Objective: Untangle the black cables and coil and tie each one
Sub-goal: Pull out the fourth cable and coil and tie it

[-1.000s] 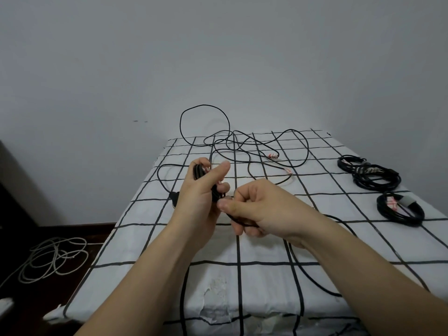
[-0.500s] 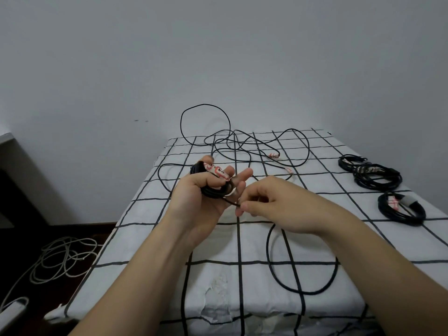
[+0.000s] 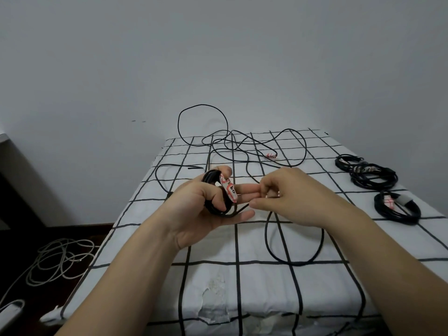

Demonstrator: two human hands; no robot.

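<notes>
Head view, and it's all happening mid-frame. The left hand has thumb and forefinger curled through a small black coil, the other fingers stretched out flat beneath it as a shelf. A red-and-white tag sits across the top of the coil. Right beside those fingertips comes the right hand, fingers bunched, pinching the cable where it leaves the coil. From under that hand the free length drops in one wide loop onto the checked worktop, lower centre.

This looks like the winding step, and a good way through it. To do it well, I'd say: feed each turn at the same size as those already held, let the cable roll between the pinching fingers so no twist builds, and pin every new turn under the left thumb before reaching for more. Draw slack gently, because a loop like that can flip into a kink.

The cable itself is thin, matte black and springy, holding its curves. Further back, upper centre, a tangle waits, one loop standing up against the wall. On the right edge lie the tied coils, bundled and done. Lower left, a pale cord sprawls on the floor.
</notes>
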